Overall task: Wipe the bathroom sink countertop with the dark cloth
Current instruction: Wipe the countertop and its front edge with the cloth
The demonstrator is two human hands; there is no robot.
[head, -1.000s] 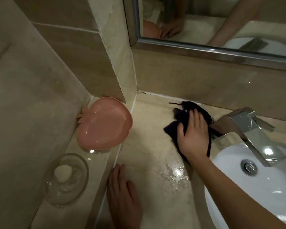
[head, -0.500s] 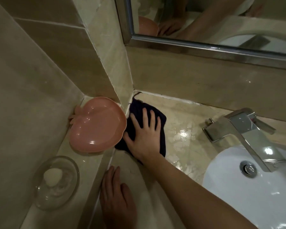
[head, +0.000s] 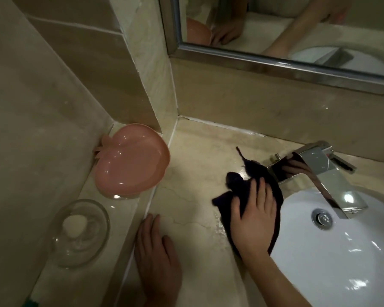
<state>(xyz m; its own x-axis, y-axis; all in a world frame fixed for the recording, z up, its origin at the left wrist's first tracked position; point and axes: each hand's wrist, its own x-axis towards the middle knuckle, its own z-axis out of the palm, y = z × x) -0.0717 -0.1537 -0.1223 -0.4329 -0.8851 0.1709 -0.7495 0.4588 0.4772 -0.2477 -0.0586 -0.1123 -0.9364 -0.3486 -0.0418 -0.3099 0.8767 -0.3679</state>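
Dark cloth (head: 255, 173) is pressed flat beneath the right hand (head: 254, 220) (fingers straight) on the bench (head: 193, 173), beside the sink (head: 341, 251).

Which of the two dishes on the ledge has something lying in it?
The clear glass dish, nearer the camera, holds a pale rounded lump, perhaps soap. The pink apple-shaped dish behind it in the corner holds nothing.

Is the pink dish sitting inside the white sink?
No, the pink dish sits on the ledge in the corner, far left of the white sink.
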